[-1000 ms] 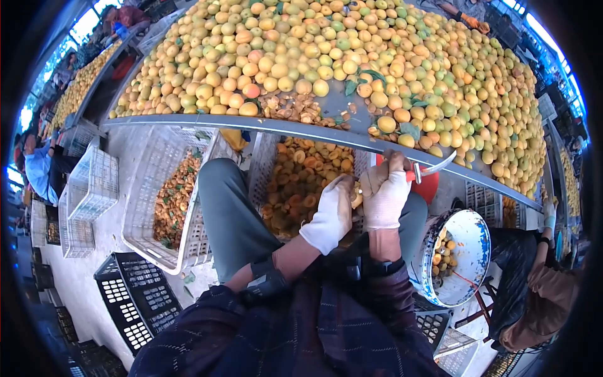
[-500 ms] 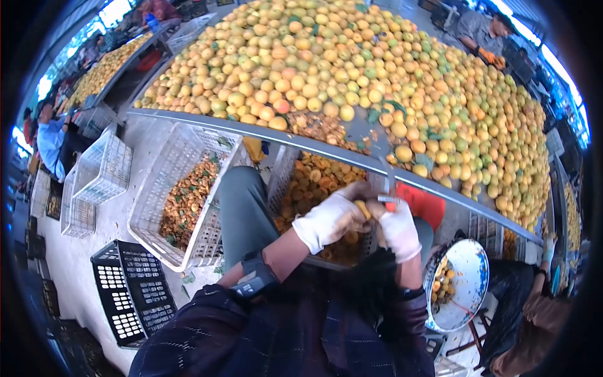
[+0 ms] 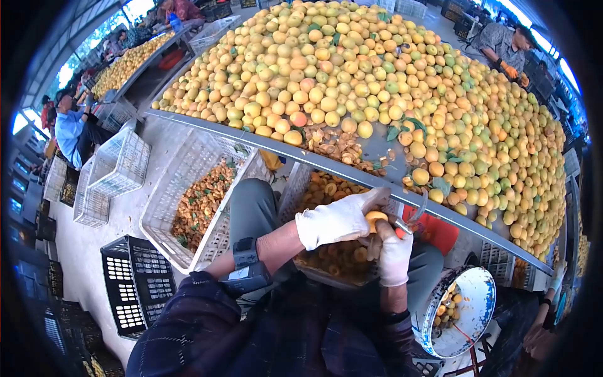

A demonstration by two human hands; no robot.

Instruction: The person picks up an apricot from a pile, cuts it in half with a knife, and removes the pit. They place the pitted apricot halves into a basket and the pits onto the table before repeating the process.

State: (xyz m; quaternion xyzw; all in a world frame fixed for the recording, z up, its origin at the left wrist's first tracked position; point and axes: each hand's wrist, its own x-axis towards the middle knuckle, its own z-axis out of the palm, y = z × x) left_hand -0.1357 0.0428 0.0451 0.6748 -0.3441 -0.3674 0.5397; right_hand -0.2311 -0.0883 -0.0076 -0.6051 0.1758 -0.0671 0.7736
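Curling L hand [image 3: 339, 220] round apricot [image 3: 375, 218], R hand [image 3: 394, 252] clutching knife [image 3: 417, 211].

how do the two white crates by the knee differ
The white lattice crate left of the knee holds brown pits and leaf bits; the white lattice crate right of it holds orange halved fruit. The first shows almost whole; the left hand and right hand cover part of the second. Both are plastic.
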